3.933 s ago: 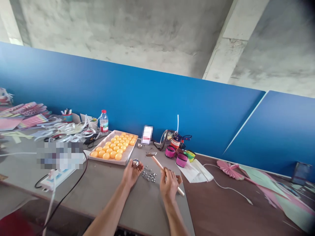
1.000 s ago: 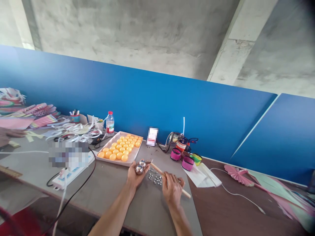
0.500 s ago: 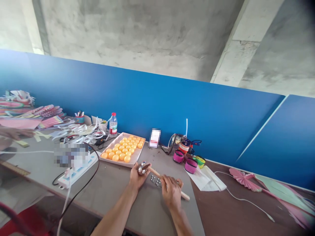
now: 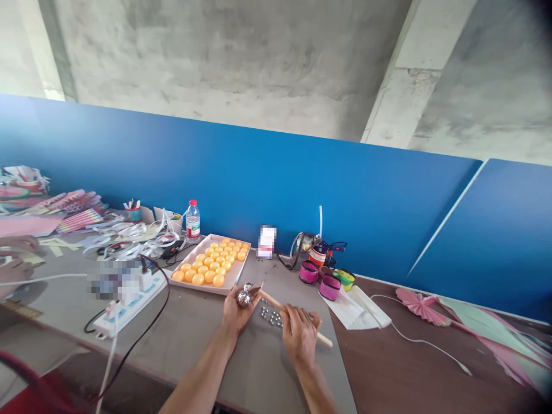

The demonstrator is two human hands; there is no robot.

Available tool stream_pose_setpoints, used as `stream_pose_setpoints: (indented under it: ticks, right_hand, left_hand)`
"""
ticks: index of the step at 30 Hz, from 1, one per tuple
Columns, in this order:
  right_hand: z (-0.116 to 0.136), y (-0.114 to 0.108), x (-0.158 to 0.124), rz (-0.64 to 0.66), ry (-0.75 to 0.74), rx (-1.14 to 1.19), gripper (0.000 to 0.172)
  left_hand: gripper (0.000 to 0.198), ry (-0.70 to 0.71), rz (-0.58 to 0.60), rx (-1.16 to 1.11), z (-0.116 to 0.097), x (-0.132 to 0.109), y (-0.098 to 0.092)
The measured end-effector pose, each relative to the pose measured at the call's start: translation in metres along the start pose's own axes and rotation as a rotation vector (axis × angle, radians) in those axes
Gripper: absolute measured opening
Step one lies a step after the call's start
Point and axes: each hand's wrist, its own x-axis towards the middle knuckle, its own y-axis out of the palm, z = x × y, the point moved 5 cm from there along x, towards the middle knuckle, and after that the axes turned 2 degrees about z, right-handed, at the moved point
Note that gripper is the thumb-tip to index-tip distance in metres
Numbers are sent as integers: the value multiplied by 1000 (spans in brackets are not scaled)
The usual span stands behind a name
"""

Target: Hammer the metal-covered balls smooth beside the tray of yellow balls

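My left hand (image 4: 236,310) is closed around shiny silver balls (image 4: 244,295), held above the grey mat. In my right hand (image 4: 301,333) is a pale wooden stick (image 4: 271,299), which slants from the silver balls down to the right past my fingers. A brown pointed piece at the stick's upper end touches or lies very near the balls. Several small silver balls (image 4: 271,316) lie on the mat between my hands. Just behind my left hand, a white tray (image 4: 233,284) holds rows of orange balls (image 4: 214,266).
A power strip (image 4: 129,307) with cables lies at left, near white ribbon loops (image 4: 133,230) and a bottle (image 4: 193,221). Pink and green rolls (image 4: 330,287) and white paper (image 4: 366,307) are at right. Another person's hands (image 4: 17,259) are at far left.
The whole view has shifted slightly. The silver balls in my left hand show more openly, and the other person's hands at far left have changed position.
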Motion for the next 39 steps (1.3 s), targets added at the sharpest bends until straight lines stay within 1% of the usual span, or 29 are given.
stream_pose_setpoints:
  ticks: [2, 7, 11, 12, 15, 17, 21, 26, 27, 29, 31, 35, 37, 39]
  right_hand:
    - [0, -2, 1, -22, 9, -12, 30]
    - [3, 1, 1, 58, -22, -4, 29]
    - [3, -3, 0, -23, 0, 33, 27]
    - [4, -3, 0, -26, 1, 40, 28]
    - [6, 0, 0, 32, -18, 31, 30]
    - [6, 1, 0, 47, -20, 18, 30]
    - [3, -3, 1, -22, 11, 17, 30]
    - [4, 3, -1, 62, -18, -10, 31]
    - [4, 3, -1, 62, -19, -10, 31]
    - [3, 2, -1, 30, -3, 5, 31]
    - [0, 0, -1, -2, 29, 23, 32]
    - [-7, -1, 0, -14, 71, 22, 31]
    - [-8, -1, 0, -10, 74, 24, 30]
    - [-9, -1, 0, -10, 74, 31, 30]
  left_hand:
    - [28, 2, -8, -1, 0, 0, 0]
    - [28, 1, -3, 14, -1, 0, 1]
    - [26, 6, 8, 8, 0, -1, 2]
    - [26, 7, 8, 7, 1, -2, 2]
    - [26, 14, 3, 18, 1, -1, 1]
    - [26, 23, 0, 22, 0, -1, 1]
    - [27, 20, 17, -5, -1, 1, 0]
    - [31, 3, 27, 25, -1, -1, 2]
    - [31, 3, 34, 34, -1, -2, 2]
    - [28, 11, 64, 44, -1, -5, 6]
    - [21, 24, 83, 45, 0, -7, 9]
    - [6, 51, 50, 31, 0, -11, 11]
    - [6, 59, 33, 47, -1, -11, 11]
    - [10, 33, 32, 96, 0, -11, 11]
